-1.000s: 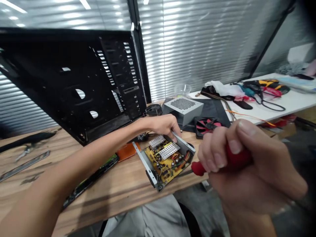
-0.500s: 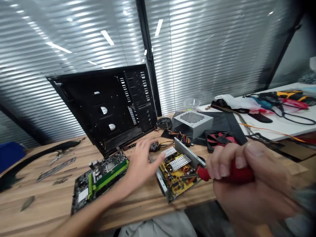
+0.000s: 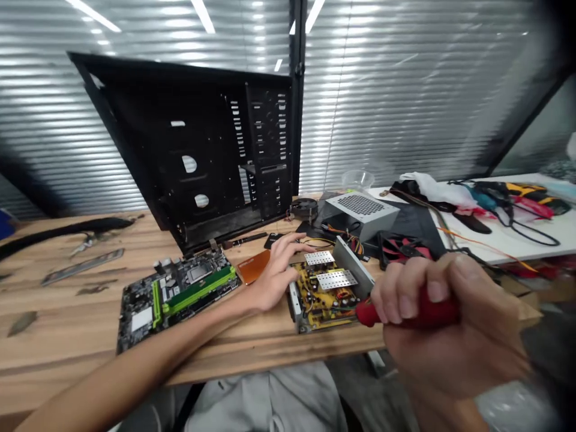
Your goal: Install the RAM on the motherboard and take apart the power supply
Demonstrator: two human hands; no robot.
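Note:
My right hand is wrapped around the red handle of a screwdriver. Its tip end points left, over the near right corner of an opened power supply, where the shaft is hard to make out. The power supply has a yellow circuit board, two perforated silver heat sinks and grey metal side walls. At its left side, my left hand reaches with fingers apart and slightly bent, the thumb by the metal edge. Whether it presses on the edge I cannot tell. A motherboard with green slots lies left of my forearm.
Behind stands a black computer case panel. A grey perforated cover, a red-and-black fan and a black fan lie beyond the power supply. An orange rectangular piece is near my left hand. Cables and tools crowd the white table.
The view has shifted down. My left hand has come to the power supply's left side, uncovering the orange piece. My right hand still grips the screwdriver at the near right corner.

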